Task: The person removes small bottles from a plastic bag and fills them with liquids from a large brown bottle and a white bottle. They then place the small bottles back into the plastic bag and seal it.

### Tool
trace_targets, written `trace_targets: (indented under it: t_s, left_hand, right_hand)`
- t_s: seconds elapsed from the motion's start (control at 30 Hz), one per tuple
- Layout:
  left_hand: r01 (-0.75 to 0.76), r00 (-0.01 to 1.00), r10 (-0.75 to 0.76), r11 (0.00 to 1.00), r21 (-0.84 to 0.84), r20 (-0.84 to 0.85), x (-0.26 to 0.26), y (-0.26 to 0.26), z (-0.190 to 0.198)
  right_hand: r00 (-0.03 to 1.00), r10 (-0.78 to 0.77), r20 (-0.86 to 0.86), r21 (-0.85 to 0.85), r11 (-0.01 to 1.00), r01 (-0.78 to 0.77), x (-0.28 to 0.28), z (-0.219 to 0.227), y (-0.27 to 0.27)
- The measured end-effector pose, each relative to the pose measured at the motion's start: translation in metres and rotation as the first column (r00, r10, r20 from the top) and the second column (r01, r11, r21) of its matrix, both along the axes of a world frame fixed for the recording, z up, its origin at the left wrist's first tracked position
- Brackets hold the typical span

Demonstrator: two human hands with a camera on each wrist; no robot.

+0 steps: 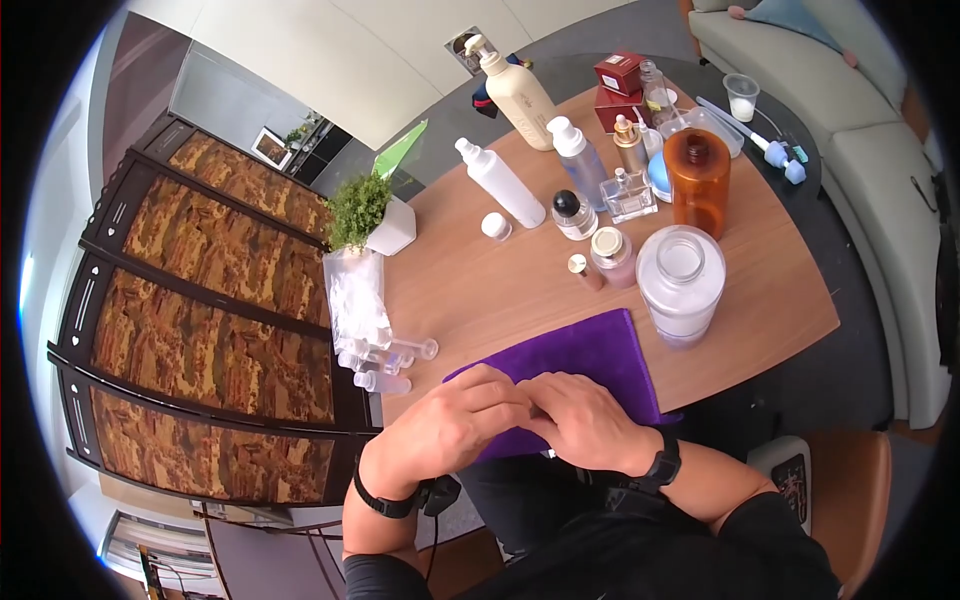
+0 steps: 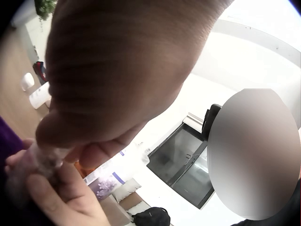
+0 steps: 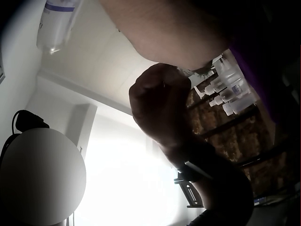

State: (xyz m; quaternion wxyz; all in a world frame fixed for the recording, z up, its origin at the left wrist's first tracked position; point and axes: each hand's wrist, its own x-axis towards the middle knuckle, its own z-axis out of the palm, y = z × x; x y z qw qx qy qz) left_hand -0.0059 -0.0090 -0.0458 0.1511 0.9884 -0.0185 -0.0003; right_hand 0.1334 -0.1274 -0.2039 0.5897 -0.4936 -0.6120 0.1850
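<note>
Both hands meet over a purple cloth (image 1: 590, 350) at the table's near edge. In the left wrist view, a small see-through, faintly pinkish thing (image 2: 46, 162) sits between them; its exact kind I cannot tell. My left hand (image 1: 460, 415) bends over it from above and pinches its upper end between thumb and fingers. From below, the curled fingers of my right hand (image 1: 590, 415) grip it. The head view hides the thing behind the knuckles. In the right wrist view, the left hand (image 3: 160, 103) appears as a dark shape with bent fingers.
Several small clear bottles (image 1: 385, 365) lie left by a plastic bag (image 1: 357, 300) and a potted plant (image 1: 362, 212). Right of the cloth stands a large clear jar (image 1: 682, 285), with an amber bottle (image 1: 698, 185) behind. Cosmetic bottles and a white pump bottle (image 1: 515, 95) stand further back.
</note>
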Motion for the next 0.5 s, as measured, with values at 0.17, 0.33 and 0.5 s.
trace_targets:
  t_s: [0.17, 0.33, 0.5]
  left_hand:
    - [-0.384, 0.918, 0.381, 0.923, 0.013, 0.109, 0.015, -0.021, 0.011]
    - [-0.242, 0.968, 0.247, 0.964, 0.114, -0.033, 0.008, -0.003, 0.0]
    - [-0.124, 0.992, 0.123, 0.989, 0.085, 0.025, 0.019, -0.003, 0.003]
  right_hand:
    - [0.998, -0.044, -0.043, 0.008, 0.999, 0.044, 0.0, -0.001, 0.0]
    - [0.993, -0.117, -0.026, 0.026, 0.993, 0.118, -0.002, -0.003, 0.0]
    - [0.996, -0.073, -0.056, 0.027, 0.997, 0.074, 0.0, -0.004, -0.001]
